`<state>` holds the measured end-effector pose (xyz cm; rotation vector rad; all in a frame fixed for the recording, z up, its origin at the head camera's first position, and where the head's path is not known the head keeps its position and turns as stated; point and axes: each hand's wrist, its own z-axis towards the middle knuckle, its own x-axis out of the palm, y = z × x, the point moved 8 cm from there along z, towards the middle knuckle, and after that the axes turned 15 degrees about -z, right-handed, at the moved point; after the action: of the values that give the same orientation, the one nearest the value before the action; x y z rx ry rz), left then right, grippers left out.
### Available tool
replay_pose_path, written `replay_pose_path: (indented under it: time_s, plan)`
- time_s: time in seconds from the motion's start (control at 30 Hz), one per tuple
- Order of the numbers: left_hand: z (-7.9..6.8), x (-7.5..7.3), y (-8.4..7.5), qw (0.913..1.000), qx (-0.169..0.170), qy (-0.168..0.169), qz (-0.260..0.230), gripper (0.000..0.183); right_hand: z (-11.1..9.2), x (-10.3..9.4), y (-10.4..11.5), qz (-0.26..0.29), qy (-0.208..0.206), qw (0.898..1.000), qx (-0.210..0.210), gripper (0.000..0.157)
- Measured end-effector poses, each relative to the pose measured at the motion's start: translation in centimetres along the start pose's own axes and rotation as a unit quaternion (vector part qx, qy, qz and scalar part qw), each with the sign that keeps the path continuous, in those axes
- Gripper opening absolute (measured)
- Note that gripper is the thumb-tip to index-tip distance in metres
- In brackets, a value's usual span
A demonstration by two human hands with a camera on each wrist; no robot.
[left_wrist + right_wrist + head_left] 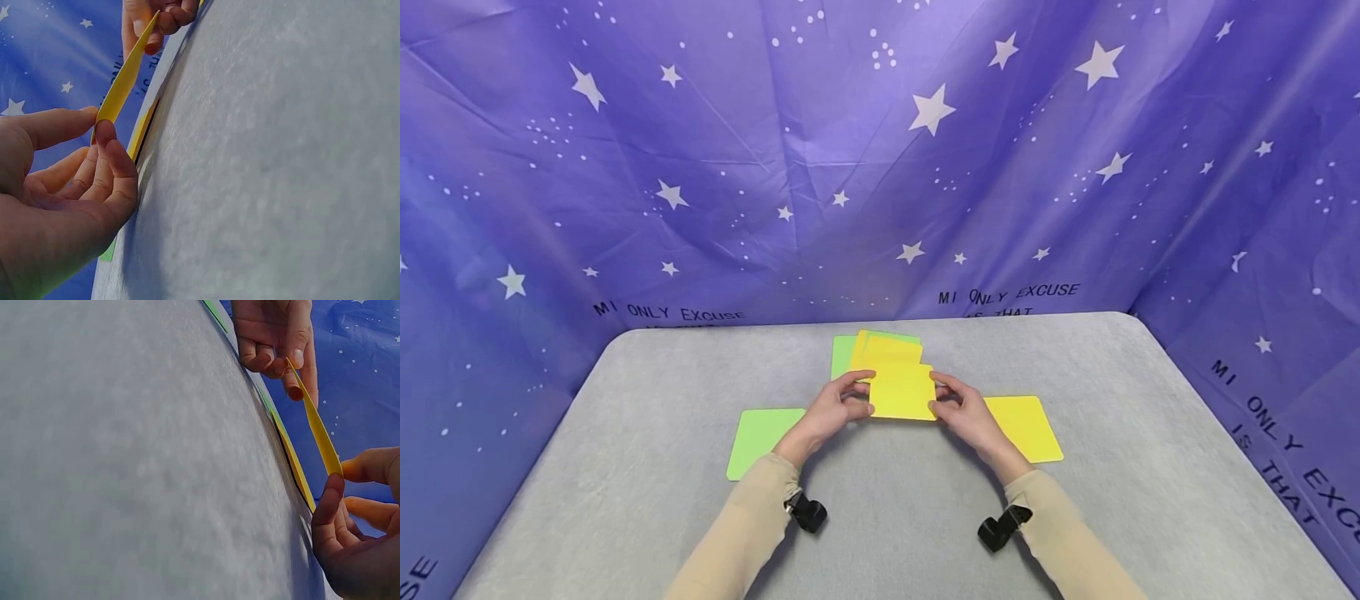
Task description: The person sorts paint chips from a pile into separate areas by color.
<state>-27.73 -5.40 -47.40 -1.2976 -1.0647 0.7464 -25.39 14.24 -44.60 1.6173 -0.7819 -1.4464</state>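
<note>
As two sleeved forearms (741, 529) slanted inward, a green card (760, 437) at the left and a yellow sheet (1028, 429) at the right looked already placed; between them, the left hand (835, 404) and right hand (968, 414) pinched a yellow card (902, 392) by opposite edges above the table (898, 533), not yet laid down; beyond, a mixed pile (895, 348) seemed left to handle.

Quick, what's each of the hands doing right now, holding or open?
Left hand: pinching the left edge of a thin yellow rectangular card.
Right hand: pinching the same card's right edge.
</note>
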Motion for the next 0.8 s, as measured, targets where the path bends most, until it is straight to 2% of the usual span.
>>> replay_pose_path:
  time_s: [0.17, 0.4, 0.6, 0.8]
  plan:
    - [0.1, 0.9, 0.1, 0.9999, 0.001, 0.014, -0.007, 0.062, -0.2, -0.4, -2.0, -0.006, 0.010, 1.000, 0.005, 0.056]
    - [0.3, 2.1, 0.1, 0.9997, 0.006, 0.022, -0.004, 0.058, -1.0, -1.4, -2.4, -0.019, 0.040, 0.999, -0.023, 0.061]
    - [0.5, 3.6, 0.3, 0.9989, 0.015, 0.038, 0.025, 0.058, -1.8, -2.8, -2.1, -0.110, 0.039, 0.991, -0.072, 0.062]
    - [0.9, 5.2, 0.4, 0.9972, 0.028, 0.058, 0.038, 0.057, -2.4, -4.3, -1.9, -0.195, 0.011, 0.973, -0.120, 0.056]
